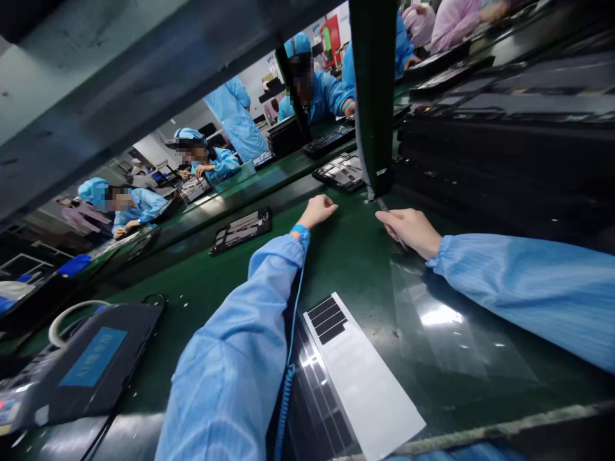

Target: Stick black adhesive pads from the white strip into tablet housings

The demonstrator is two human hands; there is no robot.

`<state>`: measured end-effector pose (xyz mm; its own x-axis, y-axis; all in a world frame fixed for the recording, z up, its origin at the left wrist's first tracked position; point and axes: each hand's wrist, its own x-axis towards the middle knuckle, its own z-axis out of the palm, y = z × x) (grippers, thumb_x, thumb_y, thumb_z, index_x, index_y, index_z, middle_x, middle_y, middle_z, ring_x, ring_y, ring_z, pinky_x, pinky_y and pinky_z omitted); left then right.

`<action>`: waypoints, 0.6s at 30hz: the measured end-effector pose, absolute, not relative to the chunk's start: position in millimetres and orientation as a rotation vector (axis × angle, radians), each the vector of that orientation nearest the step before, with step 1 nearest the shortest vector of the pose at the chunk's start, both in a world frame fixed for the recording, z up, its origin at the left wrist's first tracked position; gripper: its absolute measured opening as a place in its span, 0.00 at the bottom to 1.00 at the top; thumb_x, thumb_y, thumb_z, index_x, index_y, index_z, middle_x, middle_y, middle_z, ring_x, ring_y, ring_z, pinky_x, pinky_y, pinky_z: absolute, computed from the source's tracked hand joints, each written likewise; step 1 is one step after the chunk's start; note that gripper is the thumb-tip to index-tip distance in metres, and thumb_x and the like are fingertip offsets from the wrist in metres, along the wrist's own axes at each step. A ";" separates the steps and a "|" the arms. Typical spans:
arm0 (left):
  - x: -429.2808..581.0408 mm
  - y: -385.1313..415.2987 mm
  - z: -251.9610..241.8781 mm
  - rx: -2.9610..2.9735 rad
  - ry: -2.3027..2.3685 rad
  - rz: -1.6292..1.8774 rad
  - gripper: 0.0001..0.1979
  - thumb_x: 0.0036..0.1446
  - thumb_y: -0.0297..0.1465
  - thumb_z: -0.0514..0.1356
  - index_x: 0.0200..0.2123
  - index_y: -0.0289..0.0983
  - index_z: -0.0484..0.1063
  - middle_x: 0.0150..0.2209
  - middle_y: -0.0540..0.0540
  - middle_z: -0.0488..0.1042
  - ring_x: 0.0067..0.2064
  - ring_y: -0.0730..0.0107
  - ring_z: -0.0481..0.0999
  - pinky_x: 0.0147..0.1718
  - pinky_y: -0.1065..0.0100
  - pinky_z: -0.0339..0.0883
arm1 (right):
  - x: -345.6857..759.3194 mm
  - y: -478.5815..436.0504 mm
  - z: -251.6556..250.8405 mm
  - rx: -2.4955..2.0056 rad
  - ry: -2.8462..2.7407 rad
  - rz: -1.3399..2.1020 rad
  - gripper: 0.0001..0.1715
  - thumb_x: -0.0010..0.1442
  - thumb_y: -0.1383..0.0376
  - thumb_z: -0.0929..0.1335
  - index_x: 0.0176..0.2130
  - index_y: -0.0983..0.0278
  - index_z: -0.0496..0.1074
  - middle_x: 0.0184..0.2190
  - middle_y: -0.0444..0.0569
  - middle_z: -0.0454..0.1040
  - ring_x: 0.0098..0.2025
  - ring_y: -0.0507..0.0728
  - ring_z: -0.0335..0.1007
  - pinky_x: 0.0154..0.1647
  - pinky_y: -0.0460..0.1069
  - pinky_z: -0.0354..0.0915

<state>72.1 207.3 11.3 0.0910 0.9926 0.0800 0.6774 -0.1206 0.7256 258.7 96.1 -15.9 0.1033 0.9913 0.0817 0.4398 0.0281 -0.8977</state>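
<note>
Diagonally forward, thin tool (393, 224) in right hand (409, 232)

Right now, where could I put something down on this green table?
Bare green mat lies between the left hand and right hand, above the white sheet. Another patch lies between the left sleeve and the black case. It's crowded at upper right, by the stacked black panels.

Bright, even indoor light fills the room, with a hot white glare on the clear plastic sheet (439, 315) lying on the desk (346, 269). The wide lens bends shapes at the edges, and the near dark beam (144, 70) looks soft.
</note>
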 end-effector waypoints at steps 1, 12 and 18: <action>88.3 217.7 6.2 1.875 1.652 0.779 0.06 0.48 0.28 0.64 0.27 0.31 0.70 0.31 0.48 0.73 0.37 0.71 0.71 0.41 0.67 0.64 | 258.6 96.0 -15.5 -1.524 -1.471 0.834 0.24 0.56 0.56 0.61 0.15 0.65 0.60 0.11 0.42 0.59 0.16 0.47 0.54 0.23 0.45 0.51; 106.1 273.2 -24.3 1.593 1.750 0.952 0.11 0.57 0.35 0.56 0.38 0.32 0.68 0.38 0.46 0.71 0.39 0.69 0.72 0.38 0.63 0.68 | 260.1 96.9 -15.5 -1.443 -1.533 0.926 0.25 0.56 0.54 0.61 0.15 0.65 0.59 0.12 0.41 0.59 0.19 0.48 0.56 0.27 0.45 0.51; 91.6 276.8 -14.5 1.270 1.557 1.169 0.12 0.58 0.35 0.55 0.37 0.29 0.68 0.29 0.46 0.71 0.33 0.75 0.73 0.34 0.72 0.68 | 259.4 94.4 -13.3 -1.469 -1.528 0.917 0.25 0.57 0.55 0.61 0.15 0.65 0.59 0.12 0.42 0.59 0.19 0.48 0.56 0.26 0.45 0.52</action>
